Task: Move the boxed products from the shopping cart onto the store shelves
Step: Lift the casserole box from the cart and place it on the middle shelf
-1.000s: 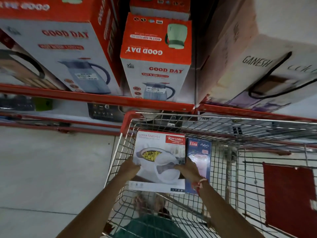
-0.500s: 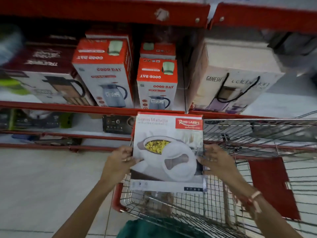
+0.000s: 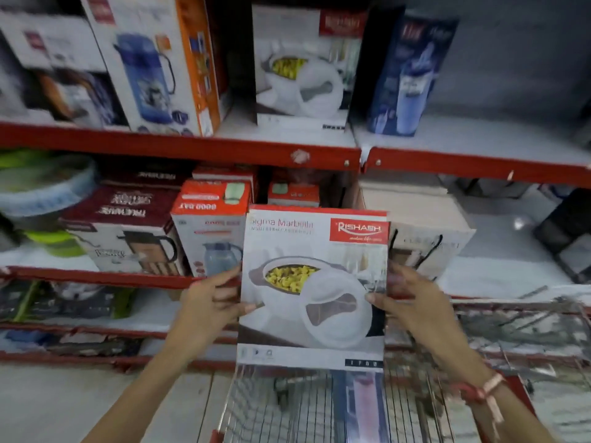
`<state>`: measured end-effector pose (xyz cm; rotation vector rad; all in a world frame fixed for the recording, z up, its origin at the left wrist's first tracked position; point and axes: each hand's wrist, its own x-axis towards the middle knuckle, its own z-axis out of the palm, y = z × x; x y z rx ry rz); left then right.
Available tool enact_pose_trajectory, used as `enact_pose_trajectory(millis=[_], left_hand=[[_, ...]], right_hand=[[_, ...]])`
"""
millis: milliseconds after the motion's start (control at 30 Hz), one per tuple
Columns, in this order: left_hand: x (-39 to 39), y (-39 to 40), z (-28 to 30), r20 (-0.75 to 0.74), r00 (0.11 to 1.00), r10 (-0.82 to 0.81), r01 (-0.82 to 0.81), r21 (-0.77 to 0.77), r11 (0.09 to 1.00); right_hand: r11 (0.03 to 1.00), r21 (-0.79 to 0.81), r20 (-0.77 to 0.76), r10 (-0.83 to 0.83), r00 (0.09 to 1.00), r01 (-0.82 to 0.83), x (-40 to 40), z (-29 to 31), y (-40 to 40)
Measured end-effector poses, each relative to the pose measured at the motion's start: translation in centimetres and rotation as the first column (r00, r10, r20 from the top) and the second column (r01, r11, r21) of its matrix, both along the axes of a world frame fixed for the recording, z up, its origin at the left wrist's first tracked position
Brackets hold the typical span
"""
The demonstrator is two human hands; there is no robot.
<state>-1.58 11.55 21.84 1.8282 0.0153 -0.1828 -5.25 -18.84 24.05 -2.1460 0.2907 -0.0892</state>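
Note:
I hold a white casserole box (image 3: 315,282) with a red Rishabh label upright above the wire shopping cart (image 3: 287,410). My left hand (image 3: 214,302) grips its left edge and my right hand (image 3: 406,302) grips its right edge. A dark blue box (image 3: 364,407) still lies in the cart below. On the upper shelf (image 3: 179,145) stands a matching casserole box (image 3: 300,68), with bare shelf space to its left and a blue bottle box (image 3: 406,81) to its right.
The middle shelf (image 3: 96,276) holds red-and-white Good Day jug boxes (image 3: 208,231), a maroon kettle box (image 3: 128,231) and a beige Ganesh box (image 3: 425,225). A tall blue flask box (image 3: 153,65) fills the upper left. Pale floor (image 3: 80,394) lies to the cart's left.
Both hands have lifted the casserole box out of the cart and raised it in front of the shelves. My view has tilted up, and the upper shelf now shows.

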Motion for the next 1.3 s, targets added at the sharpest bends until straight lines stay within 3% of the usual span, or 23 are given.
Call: enact_pose_trajectory(millis=[200, 333, 500, 667, 767, 833, 933, 1033, 1300], left_hand=[[6.1, -0.4, 9.6, 0.362, 0.932, 0.038, -0.025, -0.041, 0.999], [10.2, -0.6, 14.7, 0.464, 0.884, 0.050, -0.015, -0.078, 0.997], [14.5, -1.5, 18.6, 0.573, 0.818, 0.051, -0.060, -0.003, 0.998], [19.5, -2.8, 21.1, 0.666, 0.740, 0.093, -0.203, 0.089, 0.975], [22.1, -3.4, 22.4, 0.749, 0.662, 0.026, -0.326, 0.256, 0.910], [22.9, -3.8, 22.8, 0.768, 0.635, -0.078, -0.391, 0.407, 0.825], [23.7, -4.2, 22.7, 0.706, 0.695, -0.136, -0.355, 0.501, 0.789], [24.8, -4.4, 22.3, 0.675, 0.730, -0.107, -0.357, 0.511, 0.782], [26.2, -4.2, 19.9, 0.697, 0.715, -0.058, -0.396, 0.471, 0.788]], right_hand=[[0.999, 0.035, 0.328, 0.002, 0.945, -0.014, 5.6, 9.8, 0.2], [0.997, 0.058, 0.450, 0.012, 0.893, -0.042, 9.5, 14.9, 0.5], [1.000, -0.012, 0.534, 0.015, 0.845, -0.011, 13.7, 19.1, 0.6], [0.971, -0.239, 0.584, 0.130, 0.801, 0.017, 18.1, 21.8, 0.3], [0.909, -0.410, 0.547, 0.180, 0.817, 0.074, 20.9, 22.6, 0.1], [0.910, -0.411, 0.524, 0.182, 0.832, 0.060, 22.7, 22.2, -0.2], [0.917, -0.398, 0.506, 0.207, 0.838, 0.013, 24.3, 20.7, -0.6], [0.914, -0.405, 0.496, 0.208, 0.843, 0.013, 25.7, 20.3, -0.7], [0.894, -0.447, 0.542, 0.245, 0.804, 0.028, 27.7, 17.1, -0.9]])
